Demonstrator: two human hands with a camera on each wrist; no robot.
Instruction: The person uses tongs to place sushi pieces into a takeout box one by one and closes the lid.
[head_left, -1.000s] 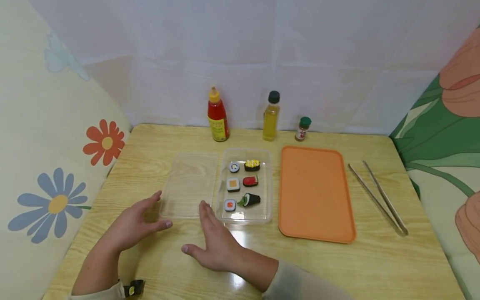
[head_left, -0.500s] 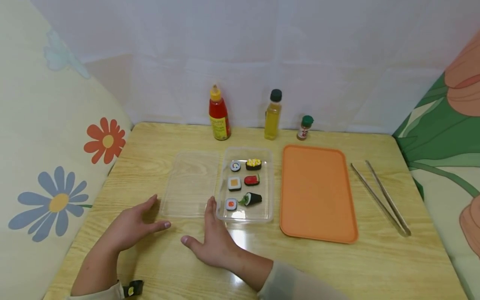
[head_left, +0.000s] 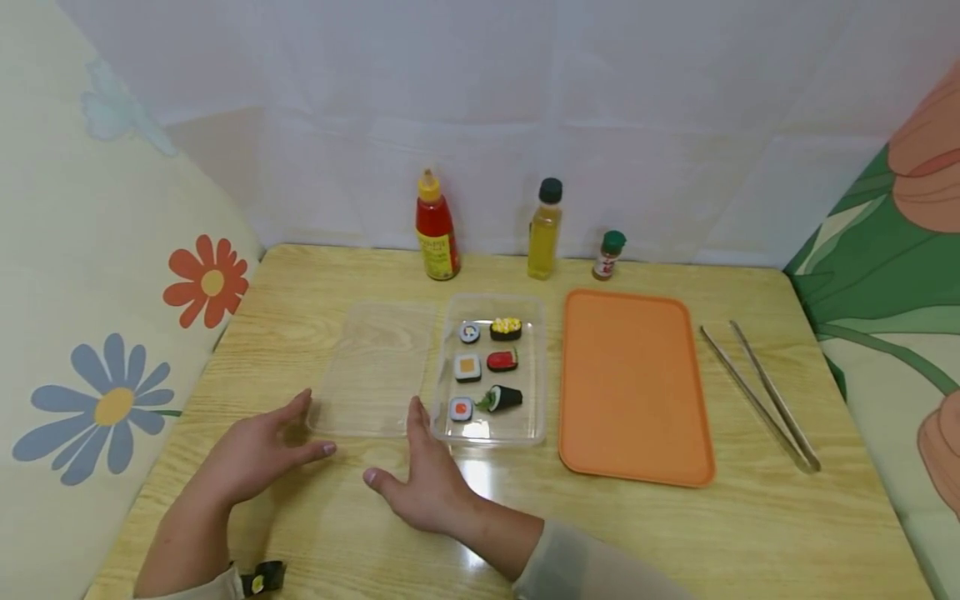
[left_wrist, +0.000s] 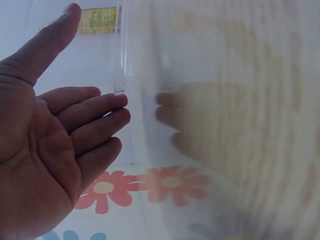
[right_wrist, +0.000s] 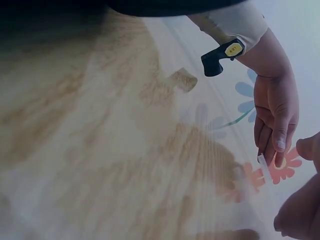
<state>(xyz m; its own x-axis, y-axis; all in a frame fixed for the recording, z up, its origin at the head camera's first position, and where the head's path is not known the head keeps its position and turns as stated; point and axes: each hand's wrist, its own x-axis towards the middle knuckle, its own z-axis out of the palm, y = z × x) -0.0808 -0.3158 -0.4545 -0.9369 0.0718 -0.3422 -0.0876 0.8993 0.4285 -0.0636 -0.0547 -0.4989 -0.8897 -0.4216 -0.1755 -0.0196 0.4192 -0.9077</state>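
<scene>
A clear plastic lid (head_left: 375, 367) lies flat on the table, left of a clear plastic container (head_left: 491, 440). My left hand (head_left: 258, 457) is at the lid's near left corner, thumb apart and fingers extended; its palm shows in the left wrist view. At the lid's near right corner, between lid and container, is my right hand (head_left: 433, 492), fingers straight and thumb spread. Whether either hand touches the lid I cannot tell. Inside the container sit several toy-like sushi pieces, among them a corn-topped one (head_left: 506, 328), a red-topped one (head_left: 502, 360) and a hand roll (head_left: 504, 398).
Right of the container lies an orange tray (head_left: 633, 387), with metal tongs (head_left: 765, 400) beyond it. Along the back edge stand a red sauce bottle (head_left: 437, 237), an oil bottle (head_left: 544, 237) and a small green-capped spice jar (head_left: 608, 257). A white cloth hangs behind.
The lid has slid slightly left, widening its gap from the container. My left hand has shifted slightly left. My right hand's fingertips have moved a little right, beside the container's corner.
</scene>
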